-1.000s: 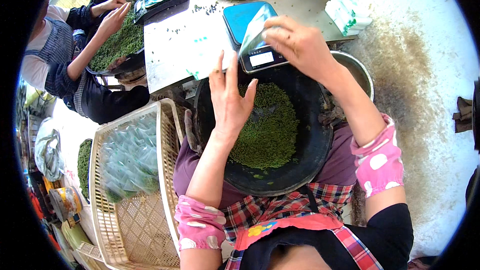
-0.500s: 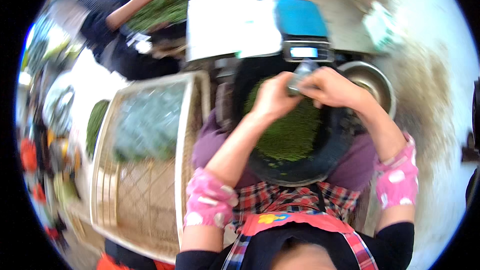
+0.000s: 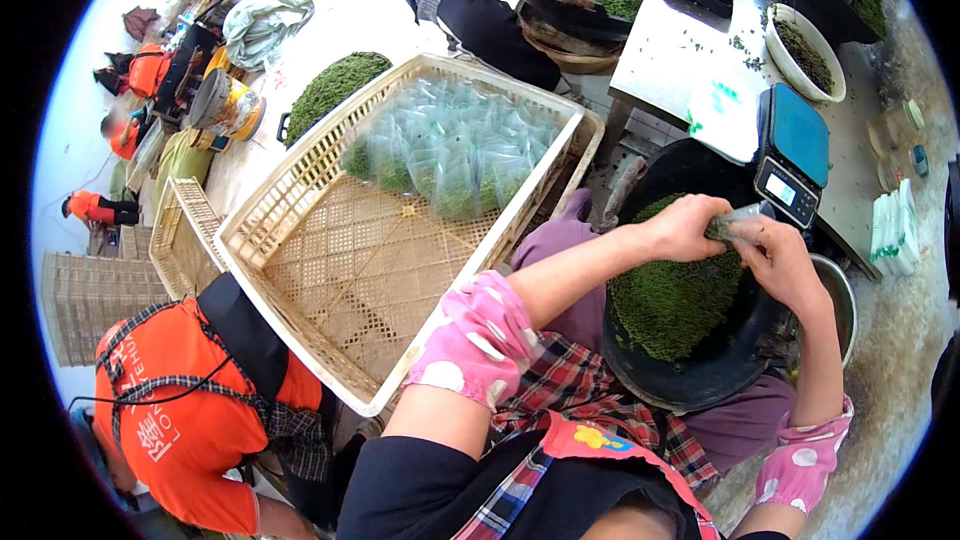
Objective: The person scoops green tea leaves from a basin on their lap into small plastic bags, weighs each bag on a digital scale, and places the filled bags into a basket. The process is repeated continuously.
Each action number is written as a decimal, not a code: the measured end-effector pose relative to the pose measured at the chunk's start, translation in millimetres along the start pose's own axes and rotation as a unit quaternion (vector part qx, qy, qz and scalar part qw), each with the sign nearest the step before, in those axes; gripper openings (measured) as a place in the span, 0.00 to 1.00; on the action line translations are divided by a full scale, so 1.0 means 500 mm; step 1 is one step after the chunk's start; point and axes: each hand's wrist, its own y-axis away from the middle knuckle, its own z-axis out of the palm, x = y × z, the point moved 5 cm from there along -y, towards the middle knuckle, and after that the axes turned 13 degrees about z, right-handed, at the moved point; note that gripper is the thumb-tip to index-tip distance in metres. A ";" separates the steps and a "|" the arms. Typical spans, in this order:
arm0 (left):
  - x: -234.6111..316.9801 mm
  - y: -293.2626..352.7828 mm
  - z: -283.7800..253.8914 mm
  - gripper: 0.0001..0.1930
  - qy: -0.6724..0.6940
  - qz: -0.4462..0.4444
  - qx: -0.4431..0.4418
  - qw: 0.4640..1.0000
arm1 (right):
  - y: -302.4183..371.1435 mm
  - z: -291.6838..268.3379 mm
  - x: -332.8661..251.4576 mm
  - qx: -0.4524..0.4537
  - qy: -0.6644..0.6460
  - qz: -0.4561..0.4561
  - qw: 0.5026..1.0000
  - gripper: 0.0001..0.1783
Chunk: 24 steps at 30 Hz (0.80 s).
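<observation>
Over a black basin [image 3: 640, 385] on my lap, my two hands hold a small clear plastic bag [image 3: 748, 212] between them. My left hand [image 3: 688, 230] closes on its left end, where a little green filling shows. My right hand [image 3: 780, 258] pinches its other side, and the fingers partly cover the bag. Below them lies a heap of fine green plant pieces [image 3: 672, 310] in the basin. Just beyond my right hand, a digital scale [image 3: 797, 145] with a blue top stands at the table's edge.
Left of me, a cream plastic crate [image 3: 400, 380] holds several filled clear bags [image 3: 465, 145]. A metal bowl [image 3: 840, 300] sits by the basin's right. A white tub [image 3: 815, 25] and empty-looking bags [image 3: 893, 230] rest on the table [image 3: 655, 65]. A person in orange [image 3: 190, 415] bends at left.
The view has swung left, so the basin and my hands appear farther right and more of the room shows. Both hands still hold the small bag above the basin.
</observation>
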 end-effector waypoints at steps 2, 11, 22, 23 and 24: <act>0.026 0.013 -0.049 0.16 0.047 0.010 0.003 0.999 | -0.019 -0.002 -0.037 0.025 -0.023 -0.038 0.999 0.10; 0.112 0.189 -0.257 0.16 -0.118 -0.033 0.104 0.987 | -0.090 0.066 -0.236 0.106 -0.074 -0.160 0.978 0.15; -0.059 0.560 -0.375 0.12 -0.291 -0.304 0.148 0.895 | -0.080 0.118 -0.152 0.062 -0.154 -0.111 0.980 0.10; -0.089 0.577 -0.367 0.11 -0.290 -0.318 0.135 0.892 | -0.074 0.132 -0.127 0.051 -0.160 -0.087 0.982 0.09; -0.126 0.589 -0.362 0.11 -0.313 -0.295 0.152 0.890 | -0.065 0.145 -0.104 0.040 -0.164 -0.062 0.984 0.07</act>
